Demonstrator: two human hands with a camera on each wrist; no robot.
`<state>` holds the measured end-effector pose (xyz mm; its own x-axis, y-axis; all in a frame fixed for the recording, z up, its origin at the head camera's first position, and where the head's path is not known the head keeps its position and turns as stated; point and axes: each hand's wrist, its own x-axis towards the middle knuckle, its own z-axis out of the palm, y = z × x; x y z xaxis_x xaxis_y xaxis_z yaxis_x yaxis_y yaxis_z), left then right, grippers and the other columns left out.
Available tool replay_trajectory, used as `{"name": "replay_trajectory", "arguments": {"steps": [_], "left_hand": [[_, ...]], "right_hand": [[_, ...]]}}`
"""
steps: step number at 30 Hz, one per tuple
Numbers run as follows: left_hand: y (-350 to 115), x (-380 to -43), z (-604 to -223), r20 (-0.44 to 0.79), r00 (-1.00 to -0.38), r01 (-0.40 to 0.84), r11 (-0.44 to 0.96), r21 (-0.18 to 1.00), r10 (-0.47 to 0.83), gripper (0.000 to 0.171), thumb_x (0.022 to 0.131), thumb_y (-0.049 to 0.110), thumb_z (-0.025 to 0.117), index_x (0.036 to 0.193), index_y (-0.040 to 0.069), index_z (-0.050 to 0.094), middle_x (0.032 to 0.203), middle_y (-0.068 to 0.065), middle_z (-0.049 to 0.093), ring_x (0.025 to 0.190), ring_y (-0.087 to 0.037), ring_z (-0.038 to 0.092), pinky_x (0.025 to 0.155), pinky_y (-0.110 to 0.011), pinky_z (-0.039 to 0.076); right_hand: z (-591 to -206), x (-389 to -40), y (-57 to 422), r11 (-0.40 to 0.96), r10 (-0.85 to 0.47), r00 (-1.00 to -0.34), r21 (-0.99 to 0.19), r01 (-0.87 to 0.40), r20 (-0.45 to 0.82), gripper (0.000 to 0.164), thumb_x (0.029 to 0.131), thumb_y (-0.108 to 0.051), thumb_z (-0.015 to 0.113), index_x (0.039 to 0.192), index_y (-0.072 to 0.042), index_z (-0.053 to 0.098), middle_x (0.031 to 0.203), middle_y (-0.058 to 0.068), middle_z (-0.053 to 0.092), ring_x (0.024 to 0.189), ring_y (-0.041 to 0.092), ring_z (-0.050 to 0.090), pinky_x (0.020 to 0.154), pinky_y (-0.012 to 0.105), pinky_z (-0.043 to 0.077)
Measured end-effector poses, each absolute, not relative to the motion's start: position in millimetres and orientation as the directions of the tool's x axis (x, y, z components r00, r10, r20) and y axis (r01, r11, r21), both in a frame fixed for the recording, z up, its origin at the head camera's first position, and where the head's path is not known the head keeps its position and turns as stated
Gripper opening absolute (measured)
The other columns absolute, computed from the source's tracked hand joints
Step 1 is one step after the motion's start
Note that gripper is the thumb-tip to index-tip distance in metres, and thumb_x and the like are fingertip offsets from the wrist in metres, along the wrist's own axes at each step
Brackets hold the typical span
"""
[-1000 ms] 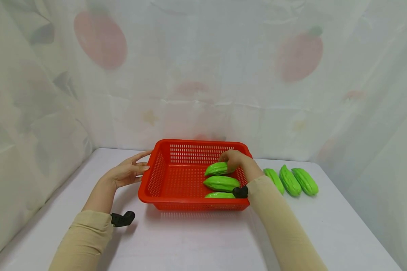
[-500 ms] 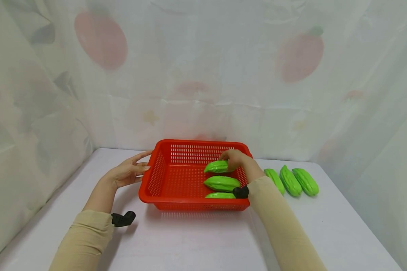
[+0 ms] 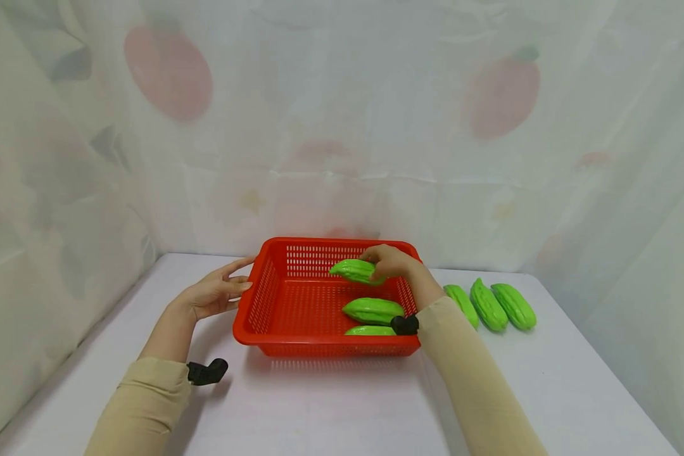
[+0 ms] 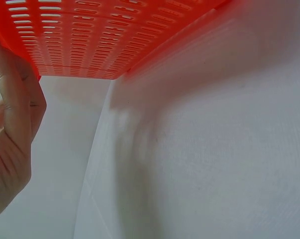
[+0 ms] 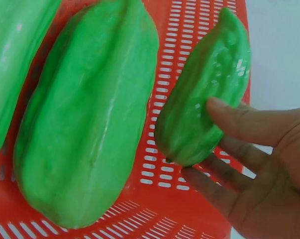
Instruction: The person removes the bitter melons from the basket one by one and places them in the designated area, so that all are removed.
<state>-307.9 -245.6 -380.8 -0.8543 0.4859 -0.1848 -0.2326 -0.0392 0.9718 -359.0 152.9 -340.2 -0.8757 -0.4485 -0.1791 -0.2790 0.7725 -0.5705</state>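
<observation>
In the head view a red plastic basket (image 3: 310,304) with slotted walls stands on the table. The left hand (image 3: 219,293) holds its left rim, thumb and fingers at the edge; the left wrist view shows those fingers (image 4: 15,94) bent against the wall. The right hand (image 3: 396,263) grips a green bitter melon (image 3: 353,270) by its right end, raised inside the basket near the back wall. In the right wrist view, thumb and fingertips hold this bitter melon (image 5: 204,94) from both sides. Two more bitter melons (image 3: 373,311) lie beneath, the front one partly hidden by the rim.
Outside the basket, to its right, 3 bitter melons (image 3: 488,306) lie side by side; the right forearm partly hides the nearest. A white cloth covers the table (image 3: 308,405). Printed curtains (image 3: 342,126) hang behind and at both sides.
The right hand has lifted the held bitter melon and carried it slightly left. Its left end now sits higher. The left hand and the basket stay nearly where they were.
</observation>
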Motion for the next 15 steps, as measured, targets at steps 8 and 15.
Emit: {"name": "replay_trajectory", "arguments": {"steps": [8,15], "left_hand": [[-246,-310,-380,-0.191,-0.852,-0.237,-0.034,0.971,0.488,0.076,0.099,0.008,0.054,0.159,0.019,0.009,0.104,0.005,0.068,0.087,-0.008,0.069,0.081,-0.026,0.059],[-246,-309,-380,-0.187,-0.849,-0.236,-0.038,0.971,0.494,0.075,0.099,0.006,0.052,0.159,0.019,0.009,0.103,0.005,0.068,0.087,-0.008,0.068,0.080,-0.026,0.059]], "right_hand": [[-332,-357,148,0.728,-0.441,-0.886,-0.634,-0.260,-0.143,0.054,0.088,-0.005,0.065,0.140,-0.004,0.051,0.145,0.022,0.051,0.133,0.037,0.049,0.100,0.044,0.052],[-322,-355,149,0.712,-0.409,-0.906,-0.659,-0.243,-0.107,0.056,0.089,-0.008,0.065,0.142,-0.004,0.048,0.143,0.022,0.052,0.129,0.036,0.052,0.098,0.042,0.050]]}}
